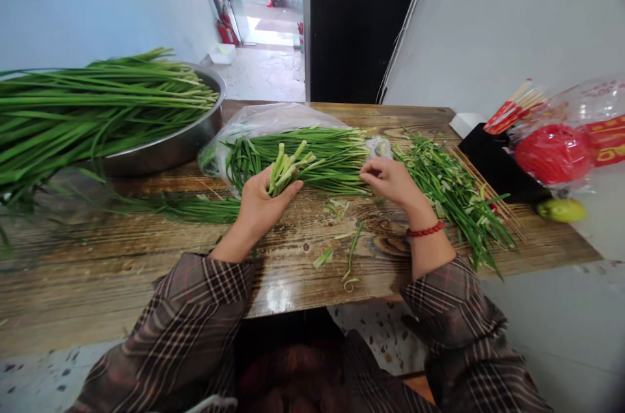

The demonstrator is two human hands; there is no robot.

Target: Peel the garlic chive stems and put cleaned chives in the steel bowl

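Note:
My left hand point(258, 206) is wrapped round a small bunch of garlic chives point(287, 169), its pale cut ends pointing up and right and its leaves trailing left over the table. My right hand point(390, 182) is apart from it, thumb and fingers pinched together; whatever they hold, if anything, is too small to make out. Behind both hands a pile of chives point(317, 146) lies on a clear plastic bag point(273, 114), pale ends to the right. Right of my right hand spreads a heap of loose chive leaves and trimmings point(439, 182).
A steel basin point(195, 139) heaped with long chives point(107, 97) stands at the left. Scraps point(323, 258) lie on the wooden table point(293, 276) near its front edge. At the right are a black holder point(500, 162) with chopsticks, a red plastic-wrapped item point(554, 154) and a yellow-green fruit point(561, 210).

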